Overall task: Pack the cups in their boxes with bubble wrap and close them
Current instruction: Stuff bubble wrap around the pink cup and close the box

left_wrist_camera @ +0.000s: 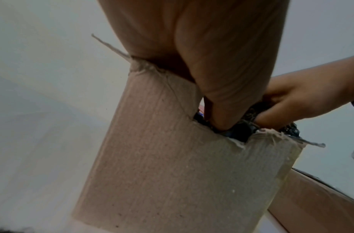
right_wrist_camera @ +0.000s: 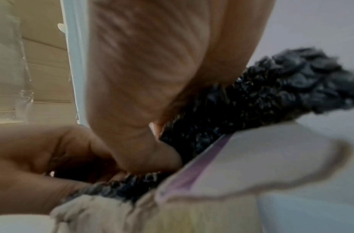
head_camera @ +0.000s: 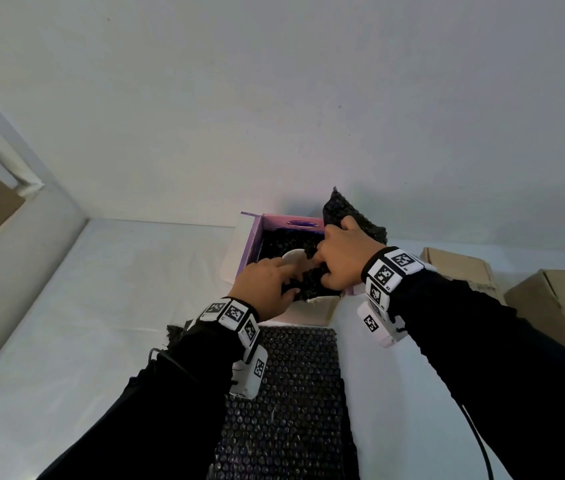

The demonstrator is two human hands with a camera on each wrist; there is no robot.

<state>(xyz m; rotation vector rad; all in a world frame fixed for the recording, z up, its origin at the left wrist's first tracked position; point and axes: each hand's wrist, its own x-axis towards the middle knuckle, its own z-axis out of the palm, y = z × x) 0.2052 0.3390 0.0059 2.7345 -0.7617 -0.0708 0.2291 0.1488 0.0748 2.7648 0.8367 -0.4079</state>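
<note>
White tabletop (head_camera: 101, 306) fills the head view. At centre stands an open purple-lined cardboard box (head_camera: 253, 233) stuffed with dark bubble wrap (head_camera: 284, 240), a white cup (head_camera: 293, 258) showing in the middle. The left hand (head_camera: 263, 285), at the box's 7 o'clock, presses extended fingers onto the cup and wrap. A flat sheet of dark bubble wrap (head_camera: 295, 393) lies at 6 o'clock from the box. The right hand (head_camera: 341, 259), at the box's 3 o'clock, curls its fingers around a raised fold of the wrap. Two closed brown cardboard boxes (head_camera: 461, 268) sit farther toward 3 o'clock.
</note>
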